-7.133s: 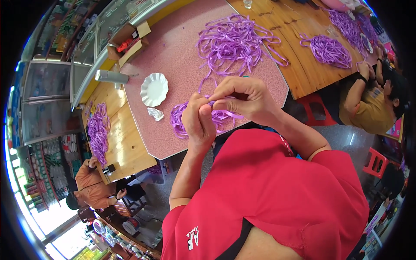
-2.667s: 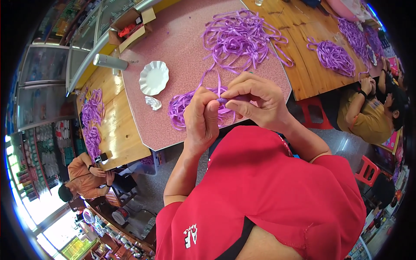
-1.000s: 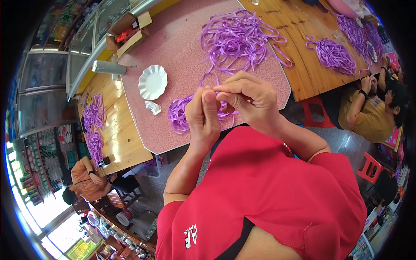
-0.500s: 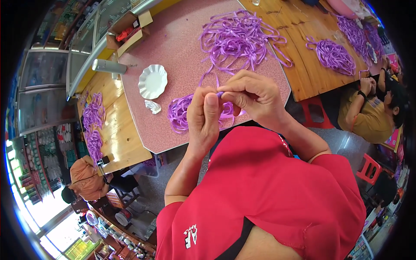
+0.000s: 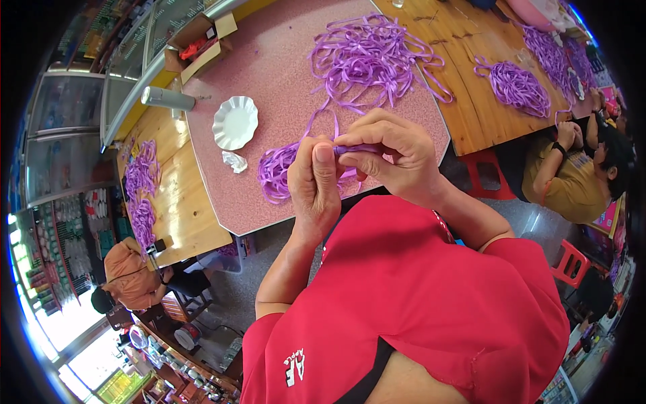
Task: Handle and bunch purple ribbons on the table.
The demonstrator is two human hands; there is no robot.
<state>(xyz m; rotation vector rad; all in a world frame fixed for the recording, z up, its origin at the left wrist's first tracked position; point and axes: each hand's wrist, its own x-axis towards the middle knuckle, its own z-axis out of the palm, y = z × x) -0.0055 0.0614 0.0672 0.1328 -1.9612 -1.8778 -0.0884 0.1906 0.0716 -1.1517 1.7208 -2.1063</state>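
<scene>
Across the pink table (image 5: pixel 282 81), a large loose pile of purple ribbon (image 5: pixel 367 64) lies well beyond the hands, some loops straying onto the wooden table (image 5: pixel 471 129) at the right. A strand (image 5: pixel 317 116) trails from that pile toward the fingers; it is best left slack, so that no snag tugs at the pinch. Nearer, a smaller bunch of ribbon (image 5: pixel 272 176) rests on the pink table, partly hidden behind the hands, and loose turns there should be kept apart from the piece being worked. The right hand (image 5: pixel 397 151) pinches with thumb and forefinger, while the left hand (image 5: pixel 314 182) presses its upright thumb against the bent forefinger, the ribbon passing out of sight at the tips. Good handling here probably means letting the left pinch anchor while the right does the fine work, with light, even pressure so the ribbon neither creases nor slips. Off to the left, well apart from the fingers, sit a white fluted dish (image 5: pixel 235 122) and, just beside it, a crumpled tissue (image 5: pixel 234 161). Smallest of all, the short piece of ribbon (image 5: pixel 360 147) lies crosswise between the two hands, held at the fingertips rather than deep in the palms, above the near part of the table; whether it is folded or knotted there cannot be told.
</scene>
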